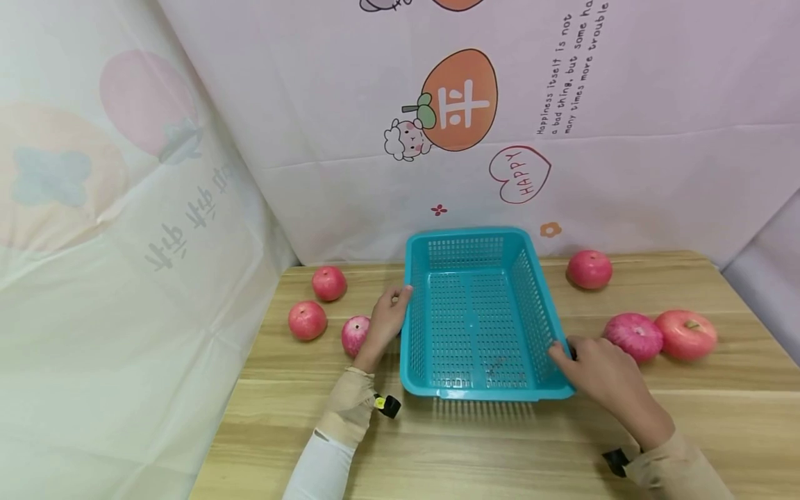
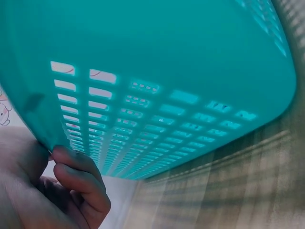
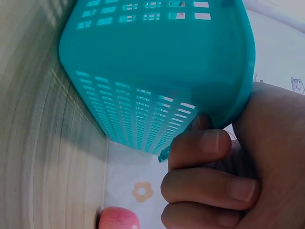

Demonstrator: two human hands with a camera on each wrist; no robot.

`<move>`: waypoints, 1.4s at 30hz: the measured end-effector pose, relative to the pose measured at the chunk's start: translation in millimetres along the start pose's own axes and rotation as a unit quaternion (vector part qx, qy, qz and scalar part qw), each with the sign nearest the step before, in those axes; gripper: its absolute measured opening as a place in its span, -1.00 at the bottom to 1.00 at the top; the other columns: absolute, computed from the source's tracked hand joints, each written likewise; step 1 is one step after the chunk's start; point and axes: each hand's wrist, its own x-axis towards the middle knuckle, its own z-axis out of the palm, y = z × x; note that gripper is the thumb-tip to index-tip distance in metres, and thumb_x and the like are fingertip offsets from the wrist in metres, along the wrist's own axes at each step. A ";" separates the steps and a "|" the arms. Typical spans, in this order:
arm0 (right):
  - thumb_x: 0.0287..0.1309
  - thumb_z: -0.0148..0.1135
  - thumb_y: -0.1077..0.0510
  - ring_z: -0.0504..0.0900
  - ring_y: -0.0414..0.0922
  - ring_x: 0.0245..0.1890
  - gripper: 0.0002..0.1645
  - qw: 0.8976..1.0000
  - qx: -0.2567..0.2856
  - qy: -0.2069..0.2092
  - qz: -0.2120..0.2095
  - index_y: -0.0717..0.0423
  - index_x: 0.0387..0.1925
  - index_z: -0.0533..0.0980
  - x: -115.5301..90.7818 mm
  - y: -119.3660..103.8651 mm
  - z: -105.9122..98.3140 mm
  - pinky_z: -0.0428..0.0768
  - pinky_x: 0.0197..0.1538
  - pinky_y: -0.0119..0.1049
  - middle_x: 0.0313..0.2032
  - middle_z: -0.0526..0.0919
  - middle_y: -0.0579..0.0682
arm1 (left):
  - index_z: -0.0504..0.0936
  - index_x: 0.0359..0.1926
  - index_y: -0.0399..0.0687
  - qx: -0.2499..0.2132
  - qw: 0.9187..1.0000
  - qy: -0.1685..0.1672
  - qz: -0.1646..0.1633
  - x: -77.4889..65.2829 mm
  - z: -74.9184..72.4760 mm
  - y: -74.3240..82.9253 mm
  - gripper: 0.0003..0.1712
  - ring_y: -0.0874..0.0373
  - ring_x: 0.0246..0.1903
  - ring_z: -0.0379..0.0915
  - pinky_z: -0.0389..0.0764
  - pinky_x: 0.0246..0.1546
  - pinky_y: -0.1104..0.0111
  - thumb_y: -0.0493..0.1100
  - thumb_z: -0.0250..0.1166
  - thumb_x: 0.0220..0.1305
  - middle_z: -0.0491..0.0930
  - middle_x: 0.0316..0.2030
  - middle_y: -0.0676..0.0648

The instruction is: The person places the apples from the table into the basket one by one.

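A teal plastic basket [image 1: 471, 312] with perforated sides and bottom is in the middle of the head view, with no fruit inside. My left hand [image 1: 387, 316] grips its left rim, thumb on top and fingers curled beneath, as the left wrist view shows on the basket wall [image 2: 143, 57]. At the near right corner my right hand [image 1: 603, 371] pinches the rim; the right wrist view shows its curled fingers [image 3: 205, 186] under the edge. An apple [image 1: 355, 335] lies beside my left wrist. Just past my right knuckles sits a darker apple [image 1: 634, 337].
Left of the basket lie two more apples, one nearer [image 1: 307, 320] and one farther [image 1: 328, 283]. On the right are a large apple [image 1: 686, 335] and one at the back [image 1: 589, 269]. The wooden table [image 1: 300, 430] meets a printed cloth [image 1: 350, 201] behind.
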 end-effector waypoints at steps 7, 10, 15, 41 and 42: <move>0.40 -0.13 -0.25 0.33 -0.14 -0.71 -0.42 1.000 0.003 -0.004 0.001 -0.02 -0.65 0.36 -0.3 -2.0 -1.8 0.22 -0.65 -0.30 -0.75 0.30 -0.08 | 0.55 0.02 -0.04 0.008 1.000 -0.003 -0.009 -5.3 -1.3 -0.1 -0.46 0.08 -0.24 0.58 0.57 -0.21 0.25 0.28 -0.02 0.43 0.64 -0.15 -0.11; 0.40 -0.13 -0.25 0.32 -0.14 -0.72 -0.42 1.000 0.003 -0.006 0.005 -0.02 -0.65 0.36 -0.7 -2.9 -3.0 0.22 -0.65 -0.30 -0.75 0.30 -0.07 | 0.51 0.03 -0.03 0.008 1.000 -0.018 -0.019 -9.9 -1.8 3.8 -0.47 0.10 -0.27 0.63 0.61 -0.27 0.28 0.28 0.01 0.41 0.69 -0.13 -0.13; 0.40 -0.14 -0.24 0.33 -0.14 -0.72 -0.42 1.000 0.005 -0.011 0.012 -0.01 -0.64 0.36 -1.4 -4.0 -3.8 0.22 -0.65 -0.30 -0.75 0.31 -0.07 | 0.41 0.16 -0.06 0.011 0.999 -0.045 -0.029 -22.7 -3.3 11.2 -0.43 0.05 -0.27 0.67 0.64 -0.33 0.29 0.26 0.06 0.39 0.69 -0.12 -0.19; 0.40 -0.15 -0.26 0.36 -0.13 -0.71 -0.43 0.999 0.019 -0.024 0.026 0.03 -0.55 0.42 -2.5 -4.3 -3.1 0.26 -0.64 -0.29 -0.74 0.34 -0.05 | 0.23 0.47 0.03 0.053 0.997 -0.035 0.054 -42.3 1.6 8.7 -0.34 0.03 -0.08 0.64 0.70 -0.13 0.18 -0.13 0.12 0.38 0.63 0.07 -0.26; 0.40 -0.15 -0.26 0.36 -0.13 -0.71 -0.43 0.999 0.020 -0.025 0.027 0.03 -0.55 0.42 -2.5 -4.3 -2.9 0.26 -0.64 -0.29 -0.74 0.34 -0.05 | 0.24 0.47 0.03 0.047 0.997 -0.034 0.052 -42.0 2.1 7.9 -0.34 0.04 -0.08 0.64 0.71 -0.15 0.19 -0.13 0.12 0.38 0.63 0.07 -0.26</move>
